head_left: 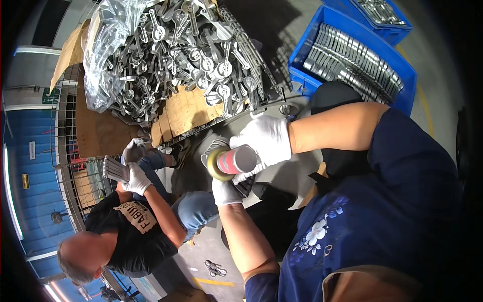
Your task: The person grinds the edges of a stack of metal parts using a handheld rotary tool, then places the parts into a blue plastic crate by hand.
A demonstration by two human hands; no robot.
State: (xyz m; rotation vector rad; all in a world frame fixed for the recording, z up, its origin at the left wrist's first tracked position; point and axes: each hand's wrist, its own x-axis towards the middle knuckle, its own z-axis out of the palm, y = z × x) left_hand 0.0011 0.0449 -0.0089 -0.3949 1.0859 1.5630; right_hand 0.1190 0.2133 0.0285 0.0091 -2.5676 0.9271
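Observation:
My gloved right hand (269, 138) closes round the far side of a grey-and-red cylindrical tool (236, 161). A yellowish round disc (216, 165) sits at the tool's left end. Just below the disc is my gloved left hand (226, 193), its fingers curled and largely hidden; what they hold cannot be made out. Curved metal edges, apparently stacked pieces (213, 146), show beside the disc. At left, a co-worker's gloved hands hold a fanned stack of flat metal pieces (115, 169).
A wire cage (65, 136) lined with cardboard (186, 113) holds a heap of metal handled pieces (176, 55). Blue crates (302, 83) with rows of metal parts stand at upper right. The co-worker (136, 231) sits close by. Small metal pieces (215, 268) lie on the floor.

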